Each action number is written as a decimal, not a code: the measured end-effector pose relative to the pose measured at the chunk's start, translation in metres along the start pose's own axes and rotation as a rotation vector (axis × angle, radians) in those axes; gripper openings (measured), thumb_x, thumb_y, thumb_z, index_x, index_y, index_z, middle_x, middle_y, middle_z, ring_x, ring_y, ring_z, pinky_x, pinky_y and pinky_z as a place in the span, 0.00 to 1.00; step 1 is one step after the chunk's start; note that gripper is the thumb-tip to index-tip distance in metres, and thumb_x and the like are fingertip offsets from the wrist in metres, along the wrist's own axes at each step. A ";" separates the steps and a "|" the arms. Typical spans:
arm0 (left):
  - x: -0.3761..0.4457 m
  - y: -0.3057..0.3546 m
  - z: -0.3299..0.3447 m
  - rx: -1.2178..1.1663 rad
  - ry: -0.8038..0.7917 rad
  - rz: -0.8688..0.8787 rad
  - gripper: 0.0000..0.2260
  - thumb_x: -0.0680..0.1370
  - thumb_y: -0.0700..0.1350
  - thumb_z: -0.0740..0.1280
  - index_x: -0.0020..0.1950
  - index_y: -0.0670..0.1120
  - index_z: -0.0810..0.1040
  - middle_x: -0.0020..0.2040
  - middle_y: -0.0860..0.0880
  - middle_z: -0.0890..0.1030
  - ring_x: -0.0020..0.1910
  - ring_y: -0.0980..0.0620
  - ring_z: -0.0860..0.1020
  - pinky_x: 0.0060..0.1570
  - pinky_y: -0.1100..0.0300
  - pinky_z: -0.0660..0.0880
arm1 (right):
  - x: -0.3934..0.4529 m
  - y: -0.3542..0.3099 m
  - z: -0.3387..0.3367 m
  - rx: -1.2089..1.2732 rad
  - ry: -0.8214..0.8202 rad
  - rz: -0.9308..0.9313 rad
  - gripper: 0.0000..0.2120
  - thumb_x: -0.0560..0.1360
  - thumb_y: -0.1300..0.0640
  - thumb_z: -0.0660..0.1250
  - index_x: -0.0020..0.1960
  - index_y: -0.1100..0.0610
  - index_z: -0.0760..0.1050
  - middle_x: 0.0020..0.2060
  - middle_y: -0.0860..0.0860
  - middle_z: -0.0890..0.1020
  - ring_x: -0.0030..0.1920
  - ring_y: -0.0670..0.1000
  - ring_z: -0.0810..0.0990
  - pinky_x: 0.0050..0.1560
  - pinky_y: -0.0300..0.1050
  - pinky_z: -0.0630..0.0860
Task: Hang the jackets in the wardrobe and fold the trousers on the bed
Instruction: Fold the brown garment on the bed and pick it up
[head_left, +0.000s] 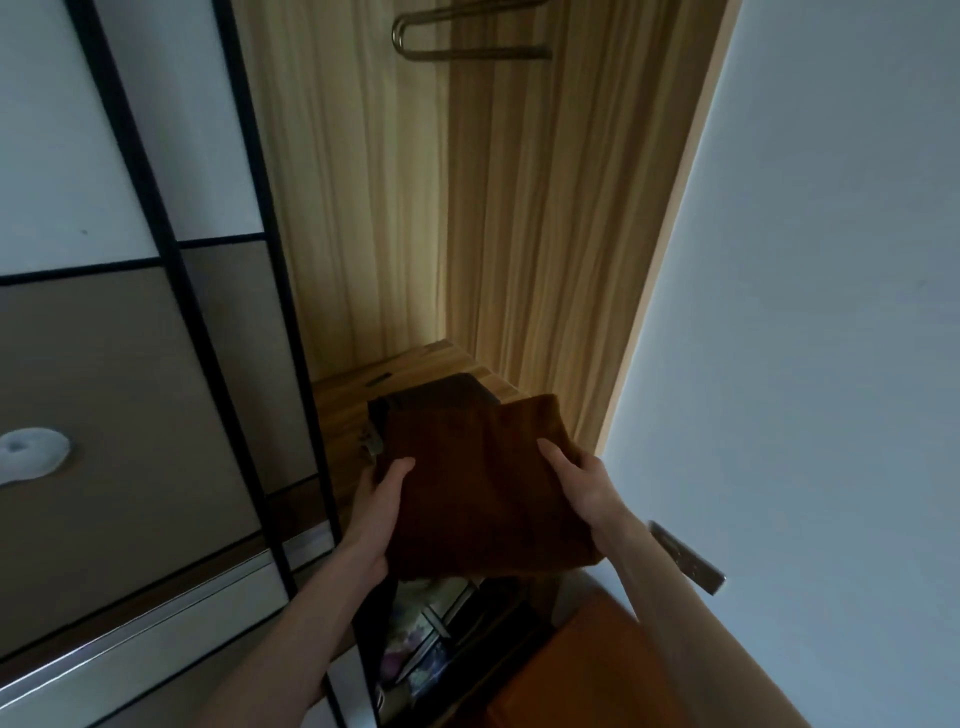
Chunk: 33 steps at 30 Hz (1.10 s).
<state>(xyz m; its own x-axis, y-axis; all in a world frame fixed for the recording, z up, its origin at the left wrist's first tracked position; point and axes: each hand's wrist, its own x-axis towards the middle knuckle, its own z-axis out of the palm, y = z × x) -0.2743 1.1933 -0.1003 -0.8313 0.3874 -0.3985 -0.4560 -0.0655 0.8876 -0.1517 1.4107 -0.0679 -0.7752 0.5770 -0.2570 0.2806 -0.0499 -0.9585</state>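
A folded brown pair of trousers (483, 488) is held out in front of the open wardrobe (467, 208), its far end over a wooden shelf (353, 395) inside. Whether the cloth already rests on the shelf or is just above it cannot be told. Under its far edge shows a darker folded garment (441, 392), mostly covered; what kind it is cannot be made out. A small pale tag or fastening (371, 444) sticks out at the left edge of the pile, too blurred to identify.

The left hand (374, 514) grips the near left side of the trousers, thumb lying on top and the fingers hidden beneath the cloth. The right hand (576, 483) grips the right side the same way, thumb on top, fingers out of sight underneath. Both bare forearms run out of the lower edge of the view.

Above, a metal hanging rail (467, 31) is cut off by the top of the frame. Left of the opening stands a sliding door (130, 364) with dark frames and pale and brown panels. Below the trousers a dim lower compartment holds patterned items (421, 639) that are hard to read. An orange-brown surface (597, 670) fills the lower right corner, partly cropped. A white wall (831, 312) takes the right side, with a small metal plate (685, 558) on it.
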 end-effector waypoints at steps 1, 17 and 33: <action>0.008 0.003 0.002 -0.004 0.010 0.005 0.35 0.77 0.62 0.72 0.81 0.56 0.64 0.65 0.45 0.78 0.57 0.42 0.80 0.44 0.52 0.80 | 0.011 -0.004 0.000 -0.001 -0.025 -0.001 0.24 0.80 0.37 0.65 0.69 0.51 0.73 0.56 0.51 0.83 0.53 0.53 0.84 0.50 0.43 0.79; 0.137 0.026 0.037 -0.297 0.295 0.101 0.38 0.72 0.52 0.80 0.78 0.58 0.66 0.63 0.47 0.79 0.59 0.41 0.79 0.53 0.42 0.80 | 0.235 -0.054 0.014 -0.086 -0.322 -0.082 0.20 0.77 0.39 0.72 0.63 0.49 0.79 0.50 0.49 0.87 0.45 0.48 0.88 0.42 0.42 0.84; 0.208 0.027 0.038 -0.056 0.409 0.137 0.39 0.78 0.57 0.74 0.83 0.53 0.57 0.74 0.45 0.72 0.68 0.42 0.75 0.64 0.46 0.73 | 0.334 -0.019 0.044 -0.179 -0.261 -0.059 0.32 0.76 0.35 0.70 0.72 0.52 0.74 0.62 0.54 0.82 0.59 0.56 0.83 0.66 0.55 0.78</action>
<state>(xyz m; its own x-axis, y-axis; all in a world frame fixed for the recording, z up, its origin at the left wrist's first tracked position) -0.4476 1.3075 -0.1505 -0.9379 -0.0242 -0.3462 -0.3393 -0.1447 0.9295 -0.4412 1.5689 -0.1410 -0.9057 0.3446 -0.2469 0.3082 0.1351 -0.9417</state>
